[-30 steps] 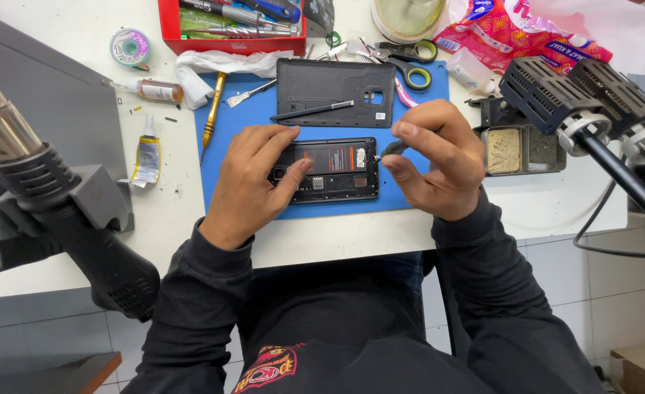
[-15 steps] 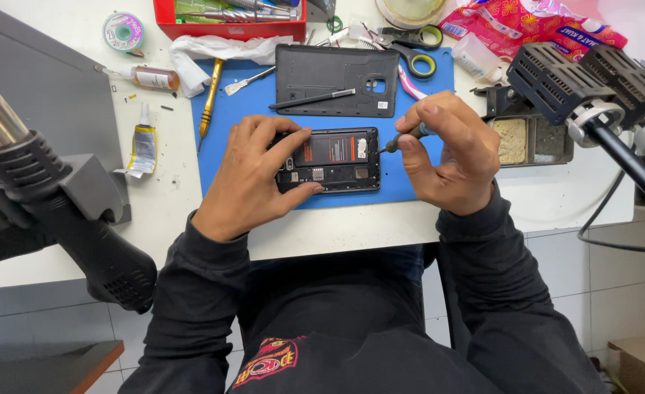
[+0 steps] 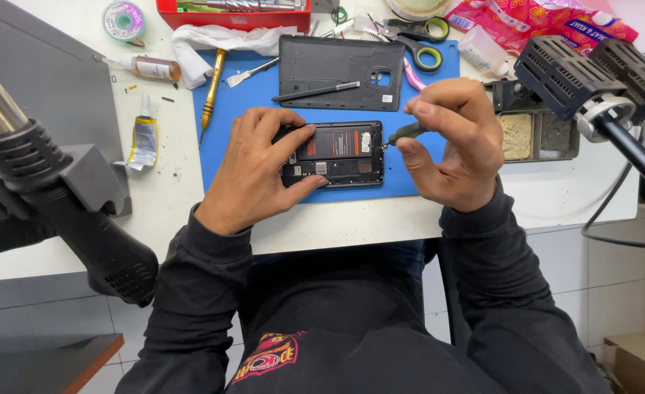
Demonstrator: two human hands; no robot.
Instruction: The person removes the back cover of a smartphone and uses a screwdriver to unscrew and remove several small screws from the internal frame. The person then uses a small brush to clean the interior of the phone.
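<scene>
Working inside an opened phone on my desk point(image 3: 556, 197)

On the rubbery blue mat point(image 3: 224, 157), the matte back cover point(image 3: 330, 66) is already lying off at 12 o'clock; the battery is remaining inside. My left hand point(image 3: 257, 171) is gripping the phone point(image 3: 337, 155), my right hand point(image 3: 450, 142) is pinching a slim screwdriver point(image 3: 403, 133) at 3 o'clock.

I see the phone point(image 3: 335, 154) lying flat on the blue mat point(image 3: 220, 157), back cover off, long side running left to right; its black frame shows an orange-and-black battery and small circuit parts below it; the left end is hidden; the screwdriver point(image 3: 403, 133), dark-handled, slants down-left, its thin tip touching the phone's upper right corner.
</scene>
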